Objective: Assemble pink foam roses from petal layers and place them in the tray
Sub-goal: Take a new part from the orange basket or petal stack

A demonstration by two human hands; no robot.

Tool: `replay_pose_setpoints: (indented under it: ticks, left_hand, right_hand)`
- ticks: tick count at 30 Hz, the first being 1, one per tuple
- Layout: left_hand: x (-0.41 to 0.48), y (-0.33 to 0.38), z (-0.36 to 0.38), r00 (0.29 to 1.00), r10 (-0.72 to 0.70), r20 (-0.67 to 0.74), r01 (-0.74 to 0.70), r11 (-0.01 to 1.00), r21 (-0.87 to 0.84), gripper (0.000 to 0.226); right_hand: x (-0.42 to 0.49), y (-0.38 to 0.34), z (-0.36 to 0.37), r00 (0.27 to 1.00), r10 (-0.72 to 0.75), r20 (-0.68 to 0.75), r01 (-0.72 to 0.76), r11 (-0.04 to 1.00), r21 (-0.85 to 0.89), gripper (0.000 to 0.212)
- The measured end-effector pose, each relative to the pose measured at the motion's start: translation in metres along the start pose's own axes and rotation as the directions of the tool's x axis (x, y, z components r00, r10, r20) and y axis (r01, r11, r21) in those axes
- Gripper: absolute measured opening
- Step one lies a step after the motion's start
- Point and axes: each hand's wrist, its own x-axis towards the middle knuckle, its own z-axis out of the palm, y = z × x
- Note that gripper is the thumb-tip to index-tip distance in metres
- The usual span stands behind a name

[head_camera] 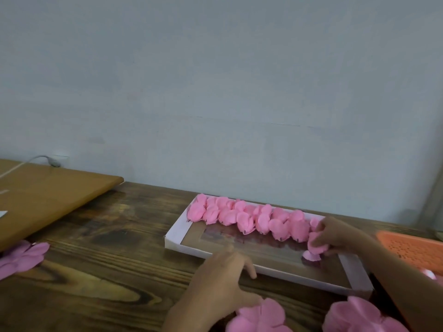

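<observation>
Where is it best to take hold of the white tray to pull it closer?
Grip the tray by its near long wall, from the front, beside the left hand: that raised edge is bare, while the roses crowd the far side.

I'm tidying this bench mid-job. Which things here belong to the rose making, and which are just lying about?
In the job: white-rimmed tray; row of pink roses in it; rose gripped by the right hand; left hand resting on the tray's near rim; loose petal layers, near edge and far left.
Lying about: brown board; white cable; orange basket (use unclear).
</observation>
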Motion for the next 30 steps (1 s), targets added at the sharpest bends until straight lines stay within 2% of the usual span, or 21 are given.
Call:
replay_pose_setpoints:
  ticks: [3, 5, 7, 9, 11, 14, 16, 19, 23, 27, 30]
  left_hand:
    - [0.005, -0.004, -0.007, 0.981, 0.087, 0.176, -0.053, 0.980, -0.190, 0.033]
    - [0.005, -0.005, -0.006, 0.963, 0.138, 0.231, -0.082, 0.968, -0.236, 0.031]
    - [0.005, -0.009, -0.003, 0.964, 0.161, 0.211, -0.108, 0.964, -0.244, 0.030]
    - [0.006, -0.013, -0.001, 0.964, 0.186, 0.190, -0.151, 0.971, -0.186, 0.028]
    - [0.007, -0.016, -0.001, 0.962, 0.204, 0.184, -0.179, 0.973, -0.143, 0.026]
    - [0.007, -0.016, 0.001, 0.961, 0.205, 0.188, -0.182, 0.974, -0.134, 0.026]
    - [0.006, -0.016, 0.001, 0.961, 0.203, 0.189, -0.177, 0.974, -0.143, 0.028]
    - [0.007, -0.017, 0.000, 0.962, 0.187, 0.199, -0.159, 0.976, -0.149, 0.030]
    - [0.007, -0.018, -0.002, 0.964, 0.172, 0.202, -0.139, 0.976, -0.167, 0.028]
    - [0.007, -0.021, -0.001, 0.971, 0.126, 0.201, -0.093, 0.982, -0.164, 0.028]
    - [0.008, -0.022, 0.001, 0.979, 0.104, 0.176, -0.072, 0.981, -0.179, 0.025]
  right_hand:
    - [0.003, -0.010, -0.007, 0.997, -0.061, -0.048, 0.052, 0.984, -0.169, 0.032]
    - [0.006, -0.013, -0.013, 0.979, -0.133, -0.154, 0.095, 0.969, -0.228, 0.032]
    - [0.012, -0.008, -0.014, 0.947, -0.190, -0.259, 0.154, 0.976, -0.153, 0.026]
    - [0.013, 0.000, -0.013, 0.930, -0.188, -0.316, 0.180, 0.982, -0.055, 0.023]
    - [0.012, 0.009, -0.013, 0.945, -0.187, -0.269, 0.166, 0.981, -0.099, 0.025]
    - [0.006, 0.015, -0.012, 0.976, -0.183, -0.120, 0.143, 0.948, -0.283, 0.027]
    - [0.005, 0.016, -0.010, 0.978, -0.190, -0.085, 0.141, 0.907, -0.397, 0.021]
    - [0.005, 0.014, -0.007, 0.977, -0.201, -0.066, 0.136, 0.836, -0.532, 0.012]
    - [0.010, 0.008, -0.001, 0.972, -0.229, -0.057, 0.142, 0.760, -0.635, 0.012]
    - [0.008, 0.003, 0.005, 0.972, -0.219, -0.088, 0.105, 0.734, -0.671, 0.023]
    - [0.000, -0.002, 0.007, 0.968, -0.210, -0.134, 0.066, 0.735, -0.675, 0.041]
